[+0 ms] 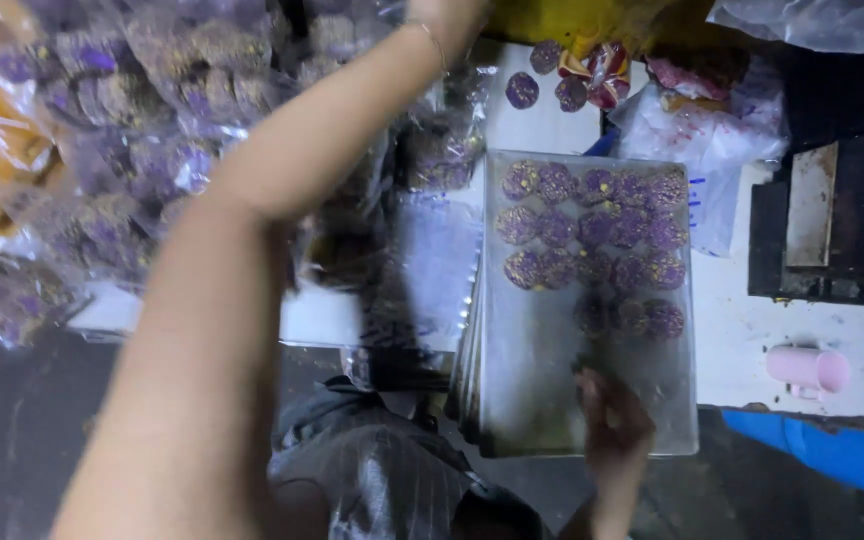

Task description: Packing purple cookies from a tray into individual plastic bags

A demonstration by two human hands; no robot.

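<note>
The clear tray (542,400) of purple discs (592,225) is gripped at its near edge by the right hand (612,425); it should be kept level. The left hand (442,15) is raised out of view, its state untold.

Tray (552,400) sits mid-tabletop (802,320), round pieces (592,235) in rows on its far half. Right hand (612,420) at tray's near edge. Left arm crosses up-left to bagged pieces (142,130), piled left. Cup (807,368) lies right of tray. Loose pieces (542,75) behind tray.
</note>
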